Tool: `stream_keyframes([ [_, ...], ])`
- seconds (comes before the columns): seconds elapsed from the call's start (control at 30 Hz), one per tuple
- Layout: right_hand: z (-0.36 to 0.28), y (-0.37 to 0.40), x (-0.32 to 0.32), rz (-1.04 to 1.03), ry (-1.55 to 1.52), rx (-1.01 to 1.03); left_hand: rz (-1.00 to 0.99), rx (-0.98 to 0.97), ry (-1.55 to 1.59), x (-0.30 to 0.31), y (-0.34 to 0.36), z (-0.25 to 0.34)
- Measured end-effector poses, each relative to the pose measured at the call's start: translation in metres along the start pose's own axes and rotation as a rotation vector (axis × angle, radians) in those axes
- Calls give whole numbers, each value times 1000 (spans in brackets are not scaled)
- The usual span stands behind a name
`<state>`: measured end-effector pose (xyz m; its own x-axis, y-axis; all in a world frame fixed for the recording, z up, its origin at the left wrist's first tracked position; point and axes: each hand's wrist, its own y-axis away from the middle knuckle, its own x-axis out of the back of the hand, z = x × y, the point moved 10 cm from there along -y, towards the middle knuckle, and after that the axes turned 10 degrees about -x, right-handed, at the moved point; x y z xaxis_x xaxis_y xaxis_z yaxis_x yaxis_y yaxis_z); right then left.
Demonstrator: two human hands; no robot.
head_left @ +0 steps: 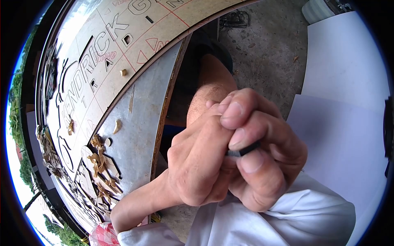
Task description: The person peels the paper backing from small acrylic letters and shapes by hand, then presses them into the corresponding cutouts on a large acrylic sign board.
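Observation:
My left hand (197, 160) and my right hand (271, 151) are pressed together in front of me. Between the thumb and fingers of my right hand is a small black piece with a greyish edge (242, 151), mostly covered. My left hand is closed against it, back of the hand towards me; its fingertips are hidden, so what they grip cannot be made out. To the left lies a paper-covered sheet (131, 49) with cut-out letters and red printing. Scraps of peeled brown paper (98, 160) and cut pieces lie at its lower edge.
A grey metal tabletop (143, 106) with a wooden edge supports the sheet. Large white panels (340, 123) stand at the right. A bare leg (211, 90) is behind my hands, above a concrete floor (266, 53). A pink plastic bag (103, 234) sits at bottom left.

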<state>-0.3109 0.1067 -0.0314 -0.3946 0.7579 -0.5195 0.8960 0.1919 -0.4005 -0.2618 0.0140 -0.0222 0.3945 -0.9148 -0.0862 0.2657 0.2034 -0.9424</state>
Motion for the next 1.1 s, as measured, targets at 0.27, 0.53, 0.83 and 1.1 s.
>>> stream_keyframes([
  [0.27, 1, 1, 2, 41, 11, 24, -14, 41, 47, -5, -8, -2],
  [0.53, 3, 0, 4, 35, 18, 14, -86, 176, 53, -7, -4, -11],
  [0.83, 3, 1, 1, 27, 22, -11, -175, 118, 37, -11, -11, -3],
  [1.1, 1, 0, 2, 23, 29, -35, -253, 220, 62, -16, -10, -10],
])
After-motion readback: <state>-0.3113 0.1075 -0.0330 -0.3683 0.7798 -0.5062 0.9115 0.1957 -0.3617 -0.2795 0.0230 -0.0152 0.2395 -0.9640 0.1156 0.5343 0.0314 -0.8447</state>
